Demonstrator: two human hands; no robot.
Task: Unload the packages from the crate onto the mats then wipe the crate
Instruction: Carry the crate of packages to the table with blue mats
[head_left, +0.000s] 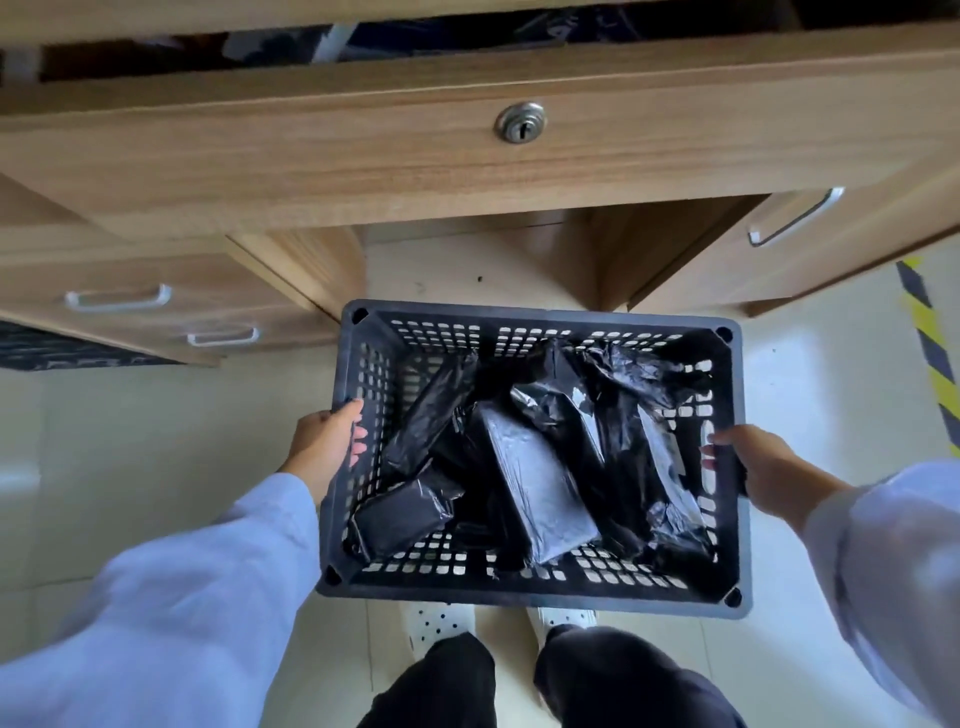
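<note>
I hold a black perforated plastic crate (540, 584) in the air in front of me, above my feet. My left hand (327, 441) grips its left rim, fingers curled over the edge. Gripping the right rim is my right hand (763, 465), its fingers through the handle slot. Inside lie several packages wrapped in black plastic: a long flat one (540, 483) in the middle, a small one (400, 517) at the near left, a narrow one (431, 415) leaning at the left, and crumpled ones (654, 431) on the right. No mats are in view.
A wooden desk (363, 161) stands just ahead, with a lock (521, 122) on its middle drawer and handled drawers at left (118, 298) and right (795, 215). Pale floor tiles lie below. Yellow-black hazard tape (930, 353) runs along the floor at the right.
</note>
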